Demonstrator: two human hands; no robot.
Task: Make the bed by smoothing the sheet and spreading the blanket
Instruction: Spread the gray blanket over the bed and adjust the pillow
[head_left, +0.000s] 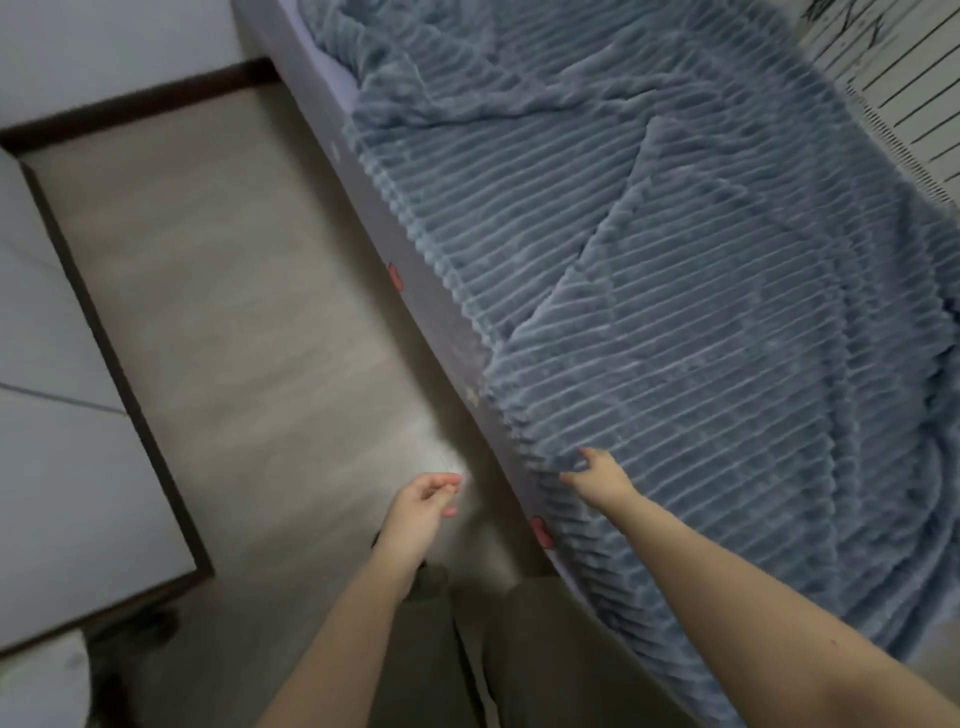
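Note:
A blue-grey ribbed blanket (675, 291) lies rumpled over the bed, with folds and creases across it, and hangs over the near edge. Below its edge shows a strip of pale lilac sheet (415, 291) with small red prints on the mattress side. My right hand (597, 475) pinches the blanket's edge at the side of the bed, thumb and fingers closed on the fabric. Left of the bed, my left hand (423, 501) hovers over the floor with loosely curled fingers and holds nothing.
A beige floor (234, 312) runs along the bed's left side. A pale cabinet or panel with a dark frame (67, 389) stands at the left. A striped white wall or cloth (904, 78) is at the upper right. My legs in olive trousers (467, 660) stand beside the bed.

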